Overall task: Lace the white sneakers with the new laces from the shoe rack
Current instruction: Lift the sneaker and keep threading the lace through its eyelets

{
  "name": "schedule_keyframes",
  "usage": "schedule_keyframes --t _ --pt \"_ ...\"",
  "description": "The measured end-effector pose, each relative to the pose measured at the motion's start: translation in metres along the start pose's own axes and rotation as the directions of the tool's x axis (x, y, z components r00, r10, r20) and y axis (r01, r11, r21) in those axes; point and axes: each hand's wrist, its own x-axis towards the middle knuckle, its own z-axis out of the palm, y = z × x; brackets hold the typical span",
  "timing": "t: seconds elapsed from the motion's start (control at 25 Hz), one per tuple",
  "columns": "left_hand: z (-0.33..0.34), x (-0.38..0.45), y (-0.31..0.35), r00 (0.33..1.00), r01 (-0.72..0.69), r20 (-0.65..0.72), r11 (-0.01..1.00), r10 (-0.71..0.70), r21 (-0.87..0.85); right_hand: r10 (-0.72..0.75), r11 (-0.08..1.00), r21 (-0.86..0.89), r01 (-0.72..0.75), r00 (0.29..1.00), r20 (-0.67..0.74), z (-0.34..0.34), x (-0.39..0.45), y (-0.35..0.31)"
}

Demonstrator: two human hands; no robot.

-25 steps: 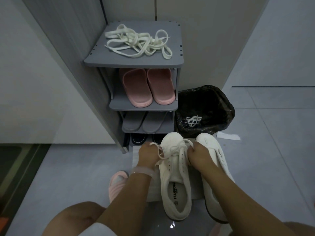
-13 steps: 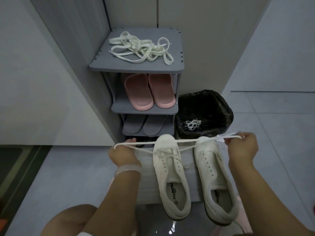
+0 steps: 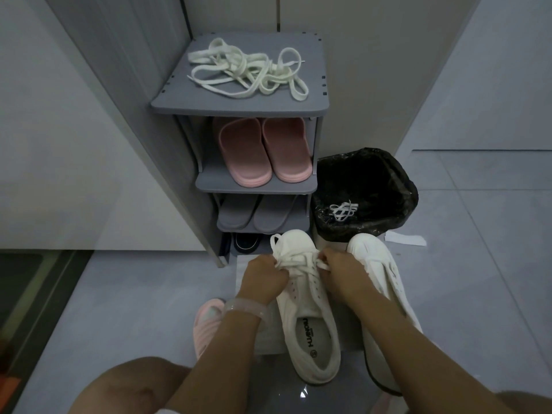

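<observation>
While pinched, flat woven lace (image 3: 298,259)

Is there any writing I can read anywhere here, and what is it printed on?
"HUANQIU" as best it reads, printed on the insole of the left white sneaker.
A small round mark below that word on the same insole: too small to read.
The right white sneaker, shoe rack and bin show no readable text.
</observation>
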Motion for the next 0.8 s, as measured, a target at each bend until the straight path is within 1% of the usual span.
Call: schedule_keyframes --t 0.08,0.16,0.24,0.32,0.36,0.4,0.44,0.52,0.56,0.6,0.64,0.72,0.8 --pt "-0.001 0.000 0.002 1.000 -0.009 0.030 1.000 0.009 0.000 -0.004 0.999 -0.046 0.003 1.000 -0.030 -0.002 -0.001 -0.002" --pt "-0.001 0.001 0.001 0.998 -0.066 0.027 0.995 0.065 0.069 -0.003 0.997 -0.071 -0.002 0.998 -0.069 -0.006 -0.003 -0.002" --pt "-0.001 0.003 -0.002 0.993 -0.114 0.003 0.987 0.114 0.117 0.040 0.993 -0.102 -0.051 0.994 -0.105 -0.009 -0.007 0.000" --pt "-0.003 0.003 -0.003 0.994 -0.097 -0.039 0.980 0.105 0.177 0.094 0.980 -0.161 -0.116 0.986 -0.137 -0.013 -0.010 0.003" --pt "-0.005 0.002 -0.004 0.993 -0.048 -0.098 0.985 0.066 0.168 0.122 0.973 -0.175 -0.150 0.979 -0.166 -0.018 -0.011 0.007" --pt "-0.009 0.001 -0.006 0.983 0.014 -0.182 0.993 0.008 0.121 0.171 0.967 -0.155 -0.204 0.964 -0.203 -0.026 -0.010 0.013" --pt "-0.013 0.000 -0.008 0.958 0.072 -0.281 0.996 -0.054 0.055 0.234 0.958 -0.107 -0.265 0.943 -0.239 -0.035 -0.009 0.019" --pt "-0.021 -0.003 -0.013 0.865 0.130 -0.475 0.986 -0.164 -0.103 0.351 0.928 -0.004 -0.371 0.881 -0.319 -0.057 -0.009 0.032" --pt "-0.024 -0.003 -0.014 0.823 0.134 -0.524 0.971 -0.219 -0.196 0.396 0.912 0.035 -0.409 0.853 -0.340 -0.065 -0.010 0.038" --pt "-0.027 -0.004 -0.014 0.809 0.121 -0.530 0.955 -0.254 -0.272 0.425 0.899 0.056 -0.434 0.835 -0.350 -0.070 -0.011 0.042" --pt "-0.027 -0.003 -0.014 0.820 0.106 -0.508 0.943 -0.263 -0.317 0.442 0.891 0.059 -0.451 0.828 -0.346 -0.072 -0.013 0.043" --pt "-0.021 0.000 -0.012 0.884 0.088 -0.401 0.929 -0.239 -0.360 0.439 0.893 0.062 -0.445 0.832 -0.339 -0.071 -0.015 0.040" --pt "-0.014 -0.001 -0.005 0.956 0.051 -0.237 0.890 -0.175 -0.453 0.351 0.934 0.060 -0.353 0.871 -0.344 -0.066 -0.014 0.030"
